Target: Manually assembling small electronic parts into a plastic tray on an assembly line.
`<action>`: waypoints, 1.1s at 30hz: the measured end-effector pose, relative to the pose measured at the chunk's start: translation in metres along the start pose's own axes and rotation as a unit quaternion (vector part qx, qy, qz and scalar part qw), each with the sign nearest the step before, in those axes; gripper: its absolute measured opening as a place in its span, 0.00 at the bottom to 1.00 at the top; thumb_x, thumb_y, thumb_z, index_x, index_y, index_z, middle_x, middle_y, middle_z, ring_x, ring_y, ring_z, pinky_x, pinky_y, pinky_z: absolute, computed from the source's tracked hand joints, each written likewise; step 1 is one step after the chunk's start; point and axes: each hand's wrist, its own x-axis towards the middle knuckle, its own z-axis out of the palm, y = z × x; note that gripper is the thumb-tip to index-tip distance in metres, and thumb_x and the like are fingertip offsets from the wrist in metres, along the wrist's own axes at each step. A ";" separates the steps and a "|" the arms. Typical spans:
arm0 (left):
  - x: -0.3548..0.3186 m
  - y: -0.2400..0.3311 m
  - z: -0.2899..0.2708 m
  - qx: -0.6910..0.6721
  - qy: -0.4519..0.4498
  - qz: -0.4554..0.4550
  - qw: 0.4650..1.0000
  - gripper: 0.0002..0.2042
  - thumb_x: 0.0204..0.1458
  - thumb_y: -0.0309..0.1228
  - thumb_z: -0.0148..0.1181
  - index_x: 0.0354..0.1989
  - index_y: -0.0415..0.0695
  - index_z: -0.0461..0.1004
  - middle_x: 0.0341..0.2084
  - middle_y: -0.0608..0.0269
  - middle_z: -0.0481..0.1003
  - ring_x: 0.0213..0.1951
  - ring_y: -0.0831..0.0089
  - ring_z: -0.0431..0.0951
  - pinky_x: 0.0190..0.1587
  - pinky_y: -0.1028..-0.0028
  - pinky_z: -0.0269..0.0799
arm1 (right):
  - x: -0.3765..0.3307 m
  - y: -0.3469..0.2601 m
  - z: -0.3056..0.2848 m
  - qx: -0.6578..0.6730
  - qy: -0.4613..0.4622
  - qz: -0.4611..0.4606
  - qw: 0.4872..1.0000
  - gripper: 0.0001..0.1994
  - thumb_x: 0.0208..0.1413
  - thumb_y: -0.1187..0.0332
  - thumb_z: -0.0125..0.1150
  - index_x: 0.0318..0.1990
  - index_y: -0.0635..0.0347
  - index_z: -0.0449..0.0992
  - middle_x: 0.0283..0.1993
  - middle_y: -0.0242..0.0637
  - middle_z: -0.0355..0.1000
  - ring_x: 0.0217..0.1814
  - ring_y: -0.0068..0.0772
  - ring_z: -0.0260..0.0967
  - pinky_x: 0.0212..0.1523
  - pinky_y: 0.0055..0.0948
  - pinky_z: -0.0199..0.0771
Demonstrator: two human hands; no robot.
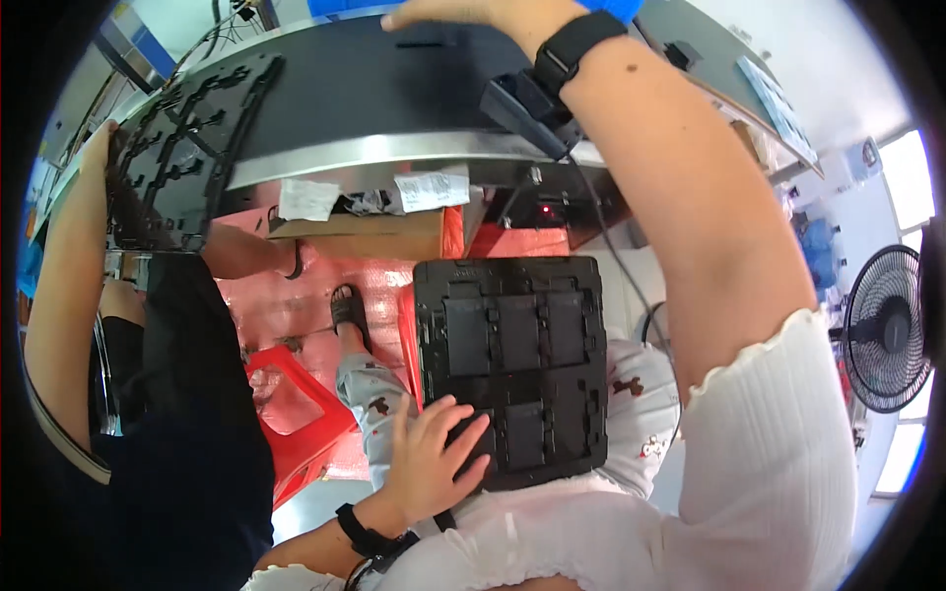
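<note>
A black plastic tray [583, 394] lies across my lap, its moulded pockets holding several dark flat rectangular pieces [525, 433]. My left hand [434, 455] rests at its lower left side with the fingers spread over a pocket; whether they touch a piece there is unclear. At the top edge of the picture, my right hand [471, 10] stretches over the dark belt-like work surface [374, 89]. One finger points out to the left, while the rest are partly cut off by the frame. Nothing shows in that hand. On the surface near it lies a small thin black piece [419, 43].
A co-worker at left grips another black tray [187, 148], tilted at the surface's edge. From a black box [532, 110] by my right wrist, a cable runs down. Under the bench are a cardboard box [370, 236] and papers. A red stool [296, 414] and a fan [892, 330] flank me.
</note>
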 end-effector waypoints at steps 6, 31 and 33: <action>-0.001 -0.002 0.000 -0.011 0.010 0.004 1.000 0.25 0.41 0.35 0.66 0.52 0.46 0.70 0.53 0.56 0.64 0.57 0.53 0.62 0.60 0.44 0.49 | -0.006 -0.013 -0.034 -0.077 -0.261 0.103 0.957 0.38 0.39 0.52 0.69 0.56 0.67 0.66 0.59 0.56 0.63 0.61 0.49 0.61 0.58 0.40 0.64; 0.141 -0.078 -0.141 -0.680 0.341 -0.198 0.618 0.22 0.57 0.35 0.56 0.53 0.32 0.61 0.46 0.51 0.68 0.53 0.59 0.67 0.58 0.60 0.67 | -0.306 -0.053 -0.085 0.266 -0.060 0.052 0.961 0.19 0.51 0.76 0.55 0.53 0.60 0.70 0.53 0.41 0.69 0.54 0.37 0.67 0.54 0.32 0.68; 0.146 -0.098 -0.137 -0.663 0.347 -0.192 0.635 0.18 0.57 0.31 0.56 0.50 0.32 0.64 0.47 0.51 0.69 0.53 0.61 0.68 0.60 0.60 0.66 | -0.359 -0.077 -0.066 0.404 -0.192 0.163 0.879 0.19 0.48 0.77 0.57 0.51 0.61 0.70 0.52 0.39 0.70 0.52 0.37 0.69 0.51 0.33 0.69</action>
